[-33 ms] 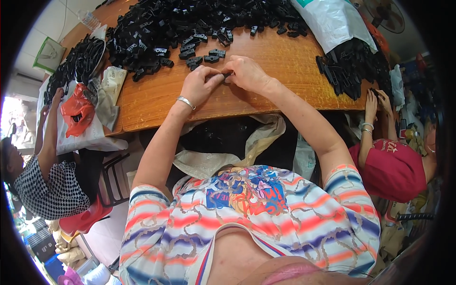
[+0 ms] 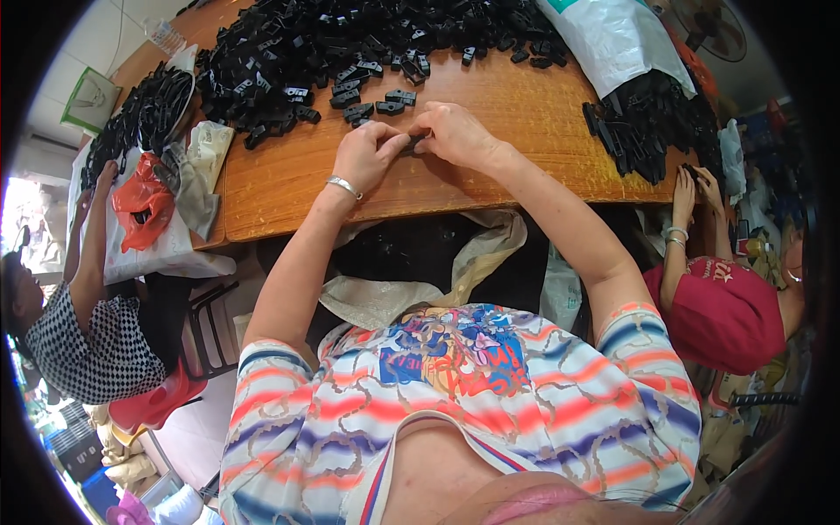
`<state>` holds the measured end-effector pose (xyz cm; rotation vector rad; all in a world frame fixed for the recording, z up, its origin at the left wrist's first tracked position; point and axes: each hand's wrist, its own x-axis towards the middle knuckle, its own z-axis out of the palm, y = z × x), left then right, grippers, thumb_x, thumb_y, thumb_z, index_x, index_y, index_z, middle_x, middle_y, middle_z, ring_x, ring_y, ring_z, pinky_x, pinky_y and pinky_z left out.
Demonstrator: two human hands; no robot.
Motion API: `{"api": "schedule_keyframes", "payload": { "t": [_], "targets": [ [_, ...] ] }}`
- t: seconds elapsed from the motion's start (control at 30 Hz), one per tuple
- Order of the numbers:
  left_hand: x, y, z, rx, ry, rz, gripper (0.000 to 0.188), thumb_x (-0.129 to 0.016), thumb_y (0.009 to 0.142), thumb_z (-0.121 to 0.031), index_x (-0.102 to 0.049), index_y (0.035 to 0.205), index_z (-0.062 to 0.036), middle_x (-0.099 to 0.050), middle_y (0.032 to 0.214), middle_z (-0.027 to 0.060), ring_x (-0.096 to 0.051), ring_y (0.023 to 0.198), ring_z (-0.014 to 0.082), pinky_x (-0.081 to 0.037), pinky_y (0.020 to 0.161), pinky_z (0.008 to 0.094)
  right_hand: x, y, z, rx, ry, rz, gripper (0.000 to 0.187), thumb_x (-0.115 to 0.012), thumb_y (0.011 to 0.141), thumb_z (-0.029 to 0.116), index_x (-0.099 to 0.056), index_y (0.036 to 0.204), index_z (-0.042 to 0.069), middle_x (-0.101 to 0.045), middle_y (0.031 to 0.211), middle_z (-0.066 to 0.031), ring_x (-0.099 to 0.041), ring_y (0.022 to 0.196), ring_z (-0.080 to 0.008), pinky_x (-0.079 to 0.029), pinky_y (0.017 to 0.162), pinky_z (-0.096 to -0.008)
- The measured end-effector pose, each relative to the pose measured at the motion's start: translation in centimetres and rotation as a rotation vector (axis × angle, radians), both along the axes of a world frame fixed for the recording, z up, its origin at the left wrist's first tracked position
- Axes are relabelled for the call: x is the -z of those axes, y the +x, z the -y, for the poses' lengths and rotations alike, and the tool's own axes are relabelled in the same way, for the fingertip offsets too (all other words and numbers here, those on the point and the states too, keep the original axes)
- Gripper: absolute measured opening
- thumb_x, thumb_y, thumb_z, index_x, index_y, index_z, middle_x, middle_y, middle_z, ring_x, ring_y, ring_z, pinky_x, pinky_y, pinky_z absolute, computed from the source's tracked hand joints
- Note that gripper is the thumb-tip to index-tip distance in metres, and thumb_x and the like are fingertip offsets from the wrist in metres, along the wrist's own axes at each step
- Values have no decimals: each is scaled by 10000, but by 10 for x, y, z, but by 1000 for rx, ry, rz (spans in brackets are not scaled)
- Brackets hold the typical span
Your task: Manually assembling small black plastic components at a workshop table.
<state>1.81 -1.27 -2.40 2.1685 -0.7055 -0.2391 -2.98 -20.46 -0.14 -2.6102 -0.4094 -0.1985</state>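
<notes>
Pinching with the left hand (image 2: 371, 156), just nearer than the loose black blocks (image 2: 389, 109), the left side of one small black piece (image 2: 416, 140), and with the right hand (image 2: 459, 136) the other side. Lying between both grips, close over the brown worktop (image 2: 542, 122), mostly hidden. Seeming to run long-ways left to right, about as near to one hand as the other.

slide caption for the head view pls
Left hand and right hand together hold a small dark piece at a wooden table, a heap of black parts beyond.
</notes>
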Motion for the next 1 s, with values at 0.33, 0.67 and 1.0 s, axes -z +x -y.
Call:
{"api": "schedule_keyframes", "payload": {
  "t": [0.33, 0.67, 1.0],
  "targets": [
    [-7, 12, 13, -7, 159, -94, 240, -743, 813, -255, -695, 901, -37, -693, 853, 106, -660, 804, 241, -519, 744, 346, 3, 14, 10, 65, 293, -379, 322, -850, 683, 120, -706, 952, 17, -670, 816, -66, -619, 762, -161, -512, 697, -307],
    [10, 25, 13, -5, 68, -177, 266, -777, 789, -234, -696, 904, -8, -710, 848, 119, -669, 759, 206, -526, 706, 317, -2, 25, 10, 147, 383, -618, 257, -813, 780, 214, -718, 943, 40, -655, 741, -35, -585, 597, -101, -491, 535, -253],
    [0, -10, -11, -147, -66, 143, 277, -723, 825, -252, -686, 1031, -70, -671, 847, 95, -651, 768, 248, -522, 720, 349, -3, -59, -12, -171, 43, -314, 248, -784, 725, 255, -723, 862, 58, -700, 822, -138, -674, 803, -296, -529, 715, -403]
  ]
}}
